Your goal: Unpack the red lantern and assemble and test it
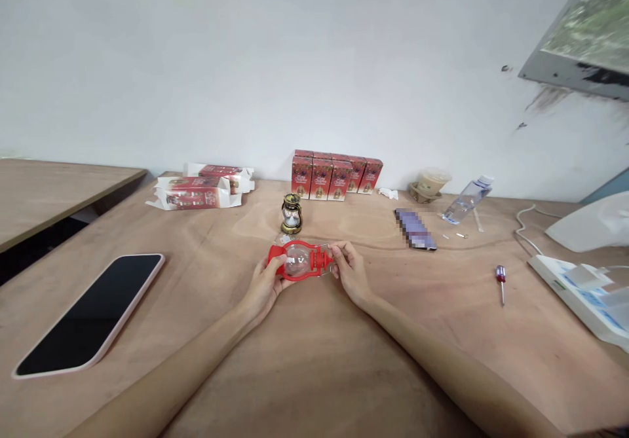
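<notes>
A small red lantern (298, 260) with a clear globe lies on its side in the air between my hands, its base to the left and its top to the right. My left hand (265, 287) grips the base, thumb on top. The fingers of my right hand (350, 271) are pinched on the thin wire handle at the lantern's top. Just behind stands an upright bronze-coloured lantern (291, 215), with a small clear piece (285, 237) lying in front of it.
Red boxes (322, 177) stand by the wall; opened boxes (194, 192) lie left. A black-screened phone (93, 313) is at front left. Rightward are another phone (415, 228), a cup (428, 184), a bottle (466, 200), a screwdriver (501, 282) and a power strip (580, 294).
</notes>
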Action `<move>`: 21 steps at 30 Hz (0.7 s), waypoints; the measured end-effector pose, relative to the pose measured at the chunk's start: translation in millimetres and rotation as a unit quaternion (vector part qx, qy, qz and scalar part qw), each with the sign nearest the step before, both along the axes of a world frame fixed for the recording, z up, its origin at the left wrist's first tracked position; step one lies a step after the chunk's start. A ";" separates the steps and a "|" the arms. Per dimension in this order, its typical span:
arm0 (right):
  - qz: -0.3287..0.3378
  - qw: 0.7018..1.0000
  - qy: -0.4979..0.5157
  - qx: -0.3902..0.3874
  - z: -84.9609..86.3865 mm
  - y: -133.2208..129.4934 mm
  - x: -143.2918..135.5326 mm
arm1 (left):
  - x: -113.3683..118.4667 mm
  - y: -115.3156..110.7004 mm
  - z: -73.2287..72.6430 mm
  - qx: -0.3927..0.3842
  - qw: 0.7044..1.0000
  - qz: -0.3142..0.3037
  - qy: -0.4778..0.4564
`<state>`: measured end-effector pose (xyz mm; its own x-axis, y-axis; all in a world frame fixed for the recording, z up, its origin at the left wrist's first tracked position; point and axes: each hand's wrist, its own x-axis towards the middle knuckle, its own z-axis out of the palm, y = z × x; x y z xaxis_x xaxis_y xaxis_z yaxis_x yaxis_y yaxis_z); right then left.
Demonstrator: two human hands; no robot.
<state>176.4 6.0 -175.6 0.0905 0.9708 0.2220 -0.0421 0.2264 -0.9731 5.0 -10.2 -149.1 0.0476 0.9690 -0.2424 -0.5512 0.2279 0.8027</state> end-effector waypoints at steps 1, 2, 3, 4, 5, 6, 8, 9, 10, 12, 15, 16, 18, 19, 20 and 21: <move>-0.004 1.000 0.000 0.000 -0.3 0.2 -0.2 | 0.0 0.3 0.0 -0.007 1.000 0.002 0.000; -0.006 1.000 0.002 -0.001 -0.7 0.5 -0.5 | -0.2 0.8 -0.1 -0.014 1.000 0.005 0.000; -0.007 1.000 0.006 -0.003 -1.3 0.9 -0.8 | -0.6 1.4 -0.1 -0.020 1.000 0.006 0.000; -0.007 1.000 0.011 -0.006 -2.0 1.4 -1.2 | -1.1 1.9 0.0 -0.023 1.000 0.008 -0.002; -0.005 1.000 0.017 -0.010 -2.7 1.8 -1.5 | -1.6 2.4 0.3 -0.025 1.000 0.008 -0.005; -0.002 1.000 0.023 -0.014 -3.3 2.1 -1.7 | -2.1 2.7 0.9 -0.023 1.000 0.007 -0.009; 0.004 0.999 0.028 -0.016 -3.8 2.3 -1.9 | -2.8 2.5 2.8 -0.022 1.000 0.003 -0.015; 0.007 1.000 0.026 -0.015 -3.6 2.0 -1.8 | -3.0 2.1 4.0 -0.023 1.000 -0.001 -0.014; 0.010 1.000 0.024 -0.012 -3.2 1.6 -1.7 | -3.0 1.5 5.1 -0.026 1.000 -0.004 -0.011; 0.012 1.000 0.020 -0.005 -1.9 0.3 -1.4 | -2.7 0.3 6.9 -0.033 0.999 -0.007 -0.002; 0.012 1.000 0.020 0.002 -0.1 -1.4 -1.0 | -2.4 -0.6 6.9 -0.038 0.999 -0.005 0.011; 0.011 1.000 0.018 0.003 0.2 -1.7 -0.9 | -2.4 -0.4 6.2 -0.037 0.999 -0.004 0.013; 0.010 1.000 0.012 0.005 0.6 -1.9 -0.9 | -2.4 0.3 4.6 -0.034 0.999 -0.008 0.013; 0.010 1.000 0.009 0.006 0.6 -1.8 -0.9 | -2.4 0.9 4.0 -0.032 0.999 -0.010 0.013; 0.010 1.000 0.006 0.007 0.6 -1.8 -1.0 | -2.4 1.4 3.7 -0.032 0.999 -0.011 0.013; 0.011 1.000 0.003 0.008 0.6 -1.8 -1.0 | -2.4 2.0 3.6 -0.033 0.999 -0.013 0.013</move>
